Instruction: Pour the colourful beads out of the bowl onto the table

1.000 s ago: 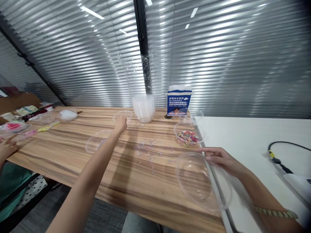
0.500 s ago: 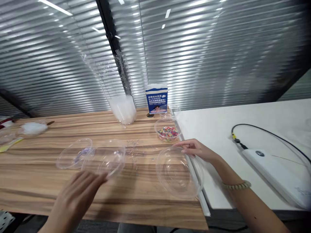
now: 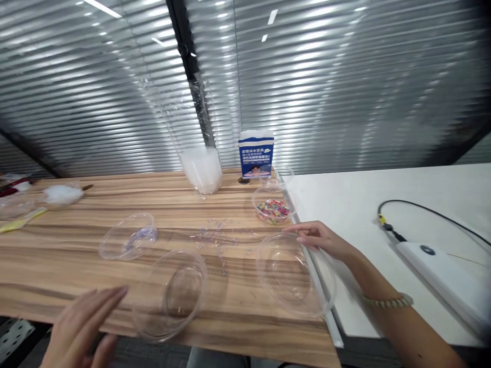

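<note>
My left hand (image 3: 84, 327) is open at the lower left, with its fingers stretched toward a clear plastic bowl (image 3: 199, 306) near the front edge; a small gap shows between them. My right hand (image 3: 326, 241) has its fingers at the far rim of another clear plastic bowl (image 3: 295, 301), pinching it lightly. Behind that bowl is a smaller clear bowl (image 3: 261, 217) of multicoloured bits (image 3: 273, 208). To the left, a clear bowl (image 3: 111, 245) contains pale purple strands (image 3: 141, 236). Thin clear and pinkish pieces (image 3: 210, 236) lie scattered on the wooden tabletop.
A wrapped stack of white translucent bowls (image 3: 203, 168) and a blue printed packet (image 3: 256, 156) stand at the back. Another clear bowl (image 3: 286, 171) sits beside the packet. A white device (image 3: 441, 276) with a black cable rests on the white table (image 3: 345, 194).
My left hand has let go of its clear bowl and moved down and left. That bowl now stands nearer the front edge. My right hand keeps its place at the other bowl. The view has shifted slightly.
</note>
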### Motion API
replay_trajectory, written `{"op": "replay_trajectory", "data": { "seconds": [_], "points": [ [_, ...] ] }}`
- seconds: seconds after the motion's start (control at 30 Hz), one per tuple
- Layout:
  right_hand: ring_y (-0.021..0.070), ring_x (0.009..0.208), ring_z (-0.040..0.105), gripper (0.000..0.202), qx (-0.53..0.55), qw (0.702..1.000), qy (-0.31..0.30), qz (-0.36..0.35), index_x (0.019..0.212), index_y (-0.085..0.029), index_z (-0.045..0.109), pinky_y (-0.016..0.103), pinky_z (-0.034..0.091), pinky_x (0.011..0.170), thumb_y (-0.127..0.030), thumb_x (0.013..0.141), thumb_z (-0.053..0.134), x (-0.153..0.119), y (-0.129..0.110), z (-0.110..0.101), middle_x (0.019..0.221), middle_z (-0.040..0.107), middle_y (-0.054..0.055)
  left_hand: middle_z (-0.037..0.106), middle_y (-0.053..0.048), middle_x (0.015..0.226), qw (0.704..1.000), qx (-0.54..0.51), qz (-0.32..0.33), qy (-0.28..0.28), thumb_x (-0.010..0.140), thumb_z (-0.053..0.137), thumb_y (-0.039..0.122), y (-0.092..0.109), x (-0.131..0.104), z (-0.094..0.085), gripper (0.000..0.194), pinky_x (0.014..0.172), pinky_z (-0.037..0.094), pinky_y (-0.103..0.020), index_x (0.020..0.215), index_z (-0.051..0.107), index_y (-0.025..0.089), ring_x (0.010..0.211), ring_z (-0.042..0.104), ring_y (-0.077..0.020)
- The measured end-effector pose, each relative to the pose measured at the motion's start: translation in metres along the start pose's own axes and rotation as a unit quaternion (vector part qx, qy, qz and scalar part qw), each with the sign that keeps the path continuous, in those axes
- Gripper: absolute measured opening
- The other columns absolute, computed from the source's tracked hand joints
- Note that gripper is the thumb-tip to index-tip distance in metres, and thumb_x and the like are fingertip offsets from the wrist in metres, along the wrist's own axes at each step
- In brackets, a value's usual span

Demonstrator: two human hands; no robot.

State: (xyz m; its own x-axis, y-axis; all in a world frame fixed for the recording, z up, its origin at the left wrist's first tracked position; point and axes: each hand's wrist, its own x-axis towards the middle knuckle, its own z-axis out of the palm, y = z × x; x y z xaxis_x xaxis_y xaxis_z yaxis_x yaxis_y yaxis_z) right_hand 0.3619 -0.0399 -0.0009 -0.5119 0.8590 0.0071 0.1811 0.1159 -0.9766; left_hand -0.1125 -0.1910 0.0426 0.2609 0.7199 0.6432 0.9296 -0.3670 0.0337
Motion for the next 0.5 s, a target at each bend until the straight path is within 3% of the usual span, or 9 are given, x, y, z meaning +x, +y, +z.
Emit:
{"op": "replay_trajectory", "data": {
  "seconds": [0.07, 0.13, 0.2, 0.3, 0.37, 0.5],
  "points": [
    [0.0081, 0.049, 0.031, 0.051, -0.015, 1.0, 0.002, 0.01, 0.115, -0.012, 0.066, 0.023, 0.018, 0.046, -0.049, 0.08, 0.062, -0.002, 0.001, 0.0, 0.053, 0.042, -0.003, 0.056, 0.003, 0.13, 0.996, 0.045, -0.057, 0.055, 0.079, 0.045, 0.034, -0.017, 0.016, 0.003, 0.061, 0.091, 0.043, -0.061, 0.138, 0.037, 0.045, 0.104, 0.058, -0.0367],
    [0.0085, 0.049, 0.03, 0.052, -0.03, 0.999, 0.007, 0.022, 0.116, -0.012, 0.066, 0.023, 0.018, 0.047, -0.05, 0.081, 0.061, -0.004, 0.002, -0.001, 0.05, 0.038, -0.004, 0.057, -0.011, 0.125, 0.99, 0.11, -0.078, 0.037, 0.083, 0.05, 0.042, -0.038, 0.027, 0.014, 0.06, 0.091, 0.044, -0.058, 0.14, 0.038, 0.028, 0.109, 0.055, -0.0377],
    [0.0085, 0.049, 0.027, 0.054, -0.039, 0.999, 0.015, 0.029, 0.116, -0.012, 0.066, 0.024, 0.017, 0.047, -0.052, 0.08, 0.061, -0.004, 0.004, -0.002, 0.049, 0.033, -0.005, 0.057, -0.017, 0.121, 0.987, 0.14, -0.075, 0.015, 0.084, 0.05, 0.046, -0.061, 0.031, 0.027, 0.057, 0.095, 0.042, -0.055, 0.132, 0.044, 0.017, 0.116, 0.051, -0.0368],
    [0.0089, 0.049, 0.028, 0.055, -0.042, 0.998, 0.011, 0.035, 0.116, -0.012, 0.066, 0.024, 0.016, 0.047, -0.053, 0.079, 0.062, -0.004, 0.006, -0.004, 0.05, 0.031, -0.005, 0.065, -0.012, 0.103, 0.991, 0.128, -0.046, -0.016, 0.087, 0.048, 0.042, -0.085, 0.027, 0.043, 0.031, 0.095, 0.044, -0.048, 0.105, 0.058, 0.018, 0.104, 0.058, -0.0293],
    [0.009, 0.049, 0.031, 0.054, -0.04, 0.998, 0.01, 0.038, 0.115, -0.013, 0.066, 0.023, 0.016, 0.047, -0.053, 0.079, 0.062, -0.004, 0.008, -0.005, 0.051, 0.033, -0.004, 0.068, -0.007, 0.089, 0.992, 0.122, -0.022, -0.033, 0.089, 0.047, 0.033, -0.088, 0.022, 0.047, 0.018, 0.095, 0.044, -0.046, 0.089, 0.06, 0.021, 0.091, 0.062, -0.0246],
    [0.0096, 0.05, 0.034, 0.049, -0.034, 0.998, 0.024, 0.036, 0.113, -0.017, 0.068, 0.023, 0.02, 0.046, -0.05, 0.078, 0.064, -0.003, 0.011, -0.004, 0.052, 0.039, -0.003, 0.071, -0.003, 0.085, 0.987, 0.147, 0.042, -0.047, 0.088, 0.048, 0.02, -0.081, 0.015, 0.041, 0.016, 0.098, 0.04, -0.046, 0.086, 0.064, 0.023, 0.089, 0.063, -0.0229]
  ]
}}
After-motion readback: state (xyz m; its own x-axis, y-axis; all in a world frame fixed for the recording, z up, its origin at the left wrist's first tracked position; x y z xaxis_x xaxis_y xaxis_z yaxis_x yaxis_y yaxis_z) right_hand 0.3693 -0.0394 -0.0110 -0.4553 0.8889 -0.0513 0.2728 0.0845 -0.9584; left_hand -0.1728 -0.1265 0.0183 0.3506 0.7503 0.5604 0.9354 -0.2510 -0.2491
